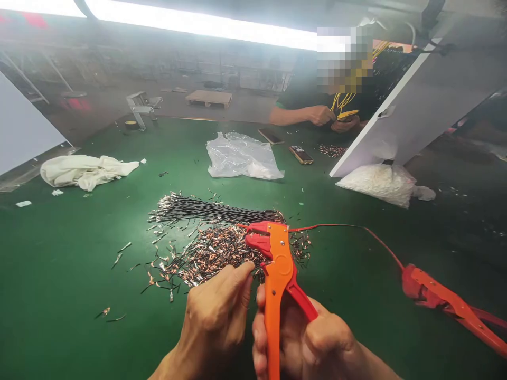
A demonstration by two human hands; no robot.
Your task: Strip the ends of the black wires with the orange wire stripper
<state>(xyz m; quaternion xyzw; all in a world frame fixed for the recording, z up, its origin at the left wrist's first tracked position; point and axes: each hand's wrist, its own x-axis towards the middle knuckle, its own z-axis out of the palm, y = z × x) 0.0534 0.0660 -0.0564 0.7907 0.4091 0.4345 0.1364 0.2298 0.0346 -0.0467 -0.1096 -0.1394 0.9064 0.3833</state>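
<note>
An orange-and-red wire stripper (282, 264) stands upright in my right hand (327, 335), whose fingers wrap round its handles. Its red jaws point left, with a gap between them. Close to the tool's left side, my left hand (216, 309) is closed in a pinch, fingertips beside the lower red part. Whatever the pinch holds is hidden. Behind the tool lies a pile of short wire offcuts (217, 248) with copper ends and black insulation. A bundle of black wires (214, 210) with metal terminals at the left end rests beyond the pile.
A second wire stripper (447, 301) lies at the right, a red cord (380, 240) leading to it. Farther back are a clear plastic bag (243, 155), a white cloth (85, 170), a filled bag (378, 182) and two phones. Opposite, another person's hands (320, 114) hold a yellow tool.
</note>
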